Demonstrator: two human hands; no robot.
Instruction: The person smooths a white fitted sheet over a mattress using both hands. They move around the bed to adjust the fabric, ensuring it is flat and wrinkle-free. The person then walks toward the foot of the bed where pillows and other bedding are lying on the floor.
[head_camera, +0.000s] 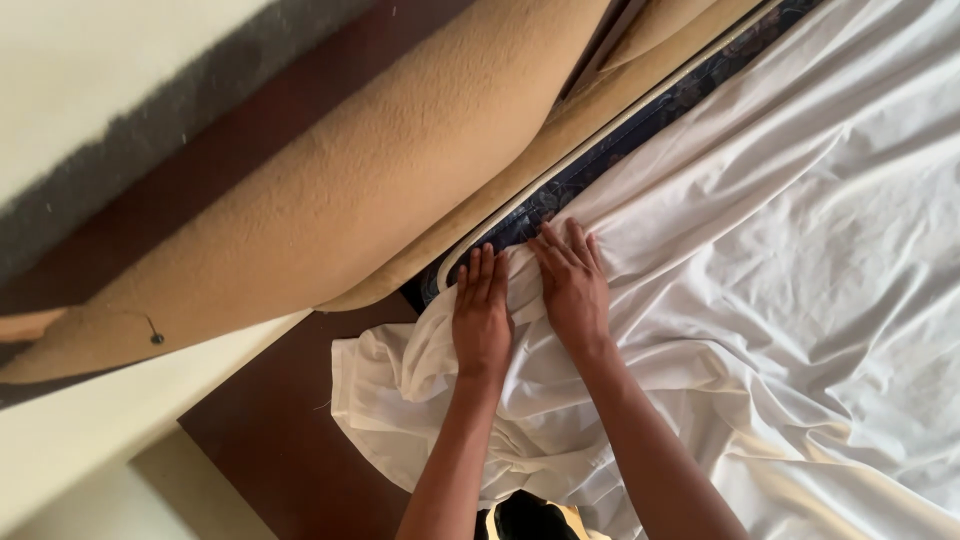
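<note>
Both hands lie flat on a big white crumpled cloth bed sheet (760, 300). The left hand (481, 318) presses down with its fingers straight and close together, and the sheet sits right under them. The right hand (574, 290) is just beside it, fingers a little spread, tips at the sheet's edge. Neither hand pinches the cloth (they only push on it). The sheet covers a mattress with a dark flowery side and pale piping (600, 160). A tan padded headboard (330, 200) stands next to it. One corner of the sheet hangs over the dark brown floor (270, 430).

sheet (800, 300) cut off right, mattress (560, 195) mostly hidden
</note>
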